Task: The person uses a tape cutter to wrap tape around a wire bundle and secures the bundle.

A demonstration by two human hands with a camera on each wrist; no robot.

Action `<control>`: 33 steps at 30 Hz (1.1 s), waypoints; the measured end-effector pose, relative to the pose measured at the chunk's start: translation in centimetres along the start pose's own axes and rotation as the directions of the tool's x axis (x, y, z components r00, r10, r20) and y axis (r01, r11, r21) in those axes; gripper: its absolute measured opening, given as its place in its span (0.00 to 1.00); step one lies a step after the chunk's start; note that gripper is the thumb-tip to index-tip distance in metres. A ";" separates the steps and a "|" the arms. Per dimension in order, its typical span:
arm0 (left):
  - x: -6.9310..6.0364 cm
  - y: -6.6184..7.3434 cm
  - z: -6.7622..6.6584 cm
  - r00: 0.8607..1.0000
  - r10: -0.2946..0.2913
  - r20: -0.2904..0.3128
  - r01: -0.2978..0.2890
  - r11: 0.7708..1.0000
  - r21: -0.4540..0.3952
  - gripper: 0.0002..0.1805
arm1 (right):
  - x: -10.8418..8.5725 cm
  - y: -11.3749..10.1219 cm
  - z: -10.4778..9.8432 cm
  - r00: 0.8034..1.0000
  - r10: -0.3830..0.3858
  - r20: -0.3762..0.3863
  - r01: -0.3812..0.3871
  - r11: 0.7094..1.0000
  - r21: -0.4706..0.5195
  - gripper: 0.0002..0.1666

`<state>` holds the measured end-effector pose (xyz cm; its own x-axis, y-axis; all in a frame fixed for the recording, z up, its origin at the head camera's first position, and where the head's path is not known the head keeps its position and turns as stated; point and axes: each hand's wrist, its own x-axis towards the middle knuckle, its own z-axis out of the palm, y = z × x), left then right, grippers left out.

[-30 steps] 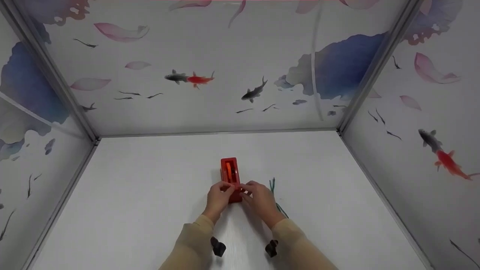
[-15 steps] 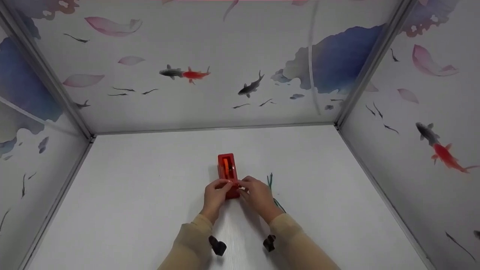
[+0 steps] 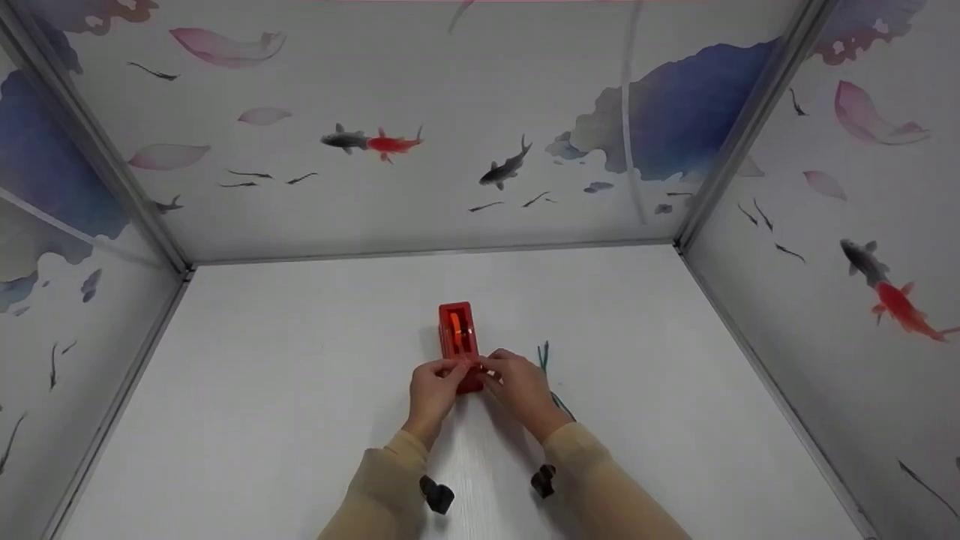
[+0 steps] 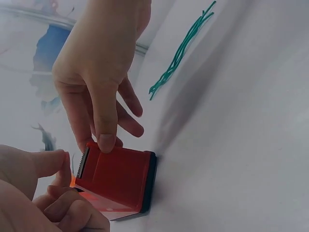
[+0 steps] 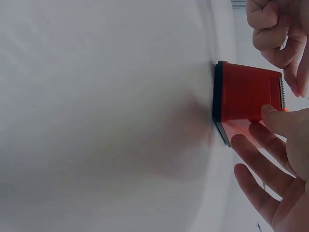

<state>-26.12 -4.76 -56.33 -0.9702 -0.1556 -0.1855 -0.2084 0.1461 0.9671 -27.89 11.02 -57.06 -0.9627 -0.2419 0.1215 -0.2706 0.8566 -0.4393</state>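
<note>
A red tape dispenser point(image 3: 457, 330) with an orange wheel stands on the white table, its toothed blade point(image 4: 83, 162) toward the person. My left hand point(image 3: 433, 391) is at the blade end. Its thumb and index fingertips meet in a pinch just off the blade point(image 5: 301, 87), other fingers curled; the tape between them is clear and hardly visible. My right hand point(image 3: 521, 390) grips the dispenser's front corner, with the thumb point(image 4: 106, 140) on the red front face and the index finger by the blade's end. Its other fingers point(image 5: 260, 164) are spread beside the dispenser.
Several thin teal strands point(image 4: 181, 50) lie on the table point(image 3: 300, 390) to the right of my right hand. Printed walls point(image 3: 420, 195) enclose the table at the back and sides. Black camera mounts point(image 3: 437, 495) hang under both wrists.
The head view has shifted a little, so the scene sits slightly higher in it. Both hands stay at the dispenser's front end, with only small finger movements.
</note>
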 end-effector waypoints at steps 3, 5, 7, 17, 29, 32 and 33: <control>-0.4 -0.1 0.0 1.000 -0.002 0.001 0.002 1.000 0.017 0.14 | -0.1 0.1 0.0 1.000 -0.002 0.008 0.002 1.000 -0.006 0.22; -0.6 -0.2 -0.1 1.000 0.001 0.001 -0.001 1.000 0.026 0.15 | -0.1 0.2 0.1 1.000 -0.006 0.011 0.006 1.000 -0.003 0.22; -0.9 -0.4 -0.2 1.000 0.000 0.003 0.000 0.999 0.034 0.15 | -0.2 0.3 0.1 1.000 -0.006 0.013 0.006 1.000 0.008 0.22; -1.6 -0.6 -1.0 1.000 -0.016 0.021 0.015 0.998 0.061 0.14 | -0.1 0.2 0.0 0.999 0.011 0.040 -0.013 0.999 0.042 0.24; -2.1 -0.6 -1.7 0.999 0.005 0.046 -0.010 0.995 0.095 0.14 | -0.1 0.1 0.1 0.999 0.026 0.041 -0.029 0.998 0.059 0.24; -2.4 -0.9 -1.8 0.999 -0.012 0.045 0.008 0.995 0.101 0.14 | -0.2 0.1 0.2 0.998 0.045 0.049 -0.049 0.996 0.078 0.24; -2.4 -1.0 -1.8 0.999 -0.011 0.044 0.007 0.995 0.096 0.14 | -0.3 0.1 0.2 0.998 0.049 0.049 -0.053 0.995 0.084 0.24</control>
<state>-23.35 -6.32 -56.51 -0.9724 -0.1140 -0.2038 -0.2258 0.2379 0.9447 -27.65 11.03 -57.32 -0.9735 -0.2217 0.0556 -0.2180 0.8271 -0.5180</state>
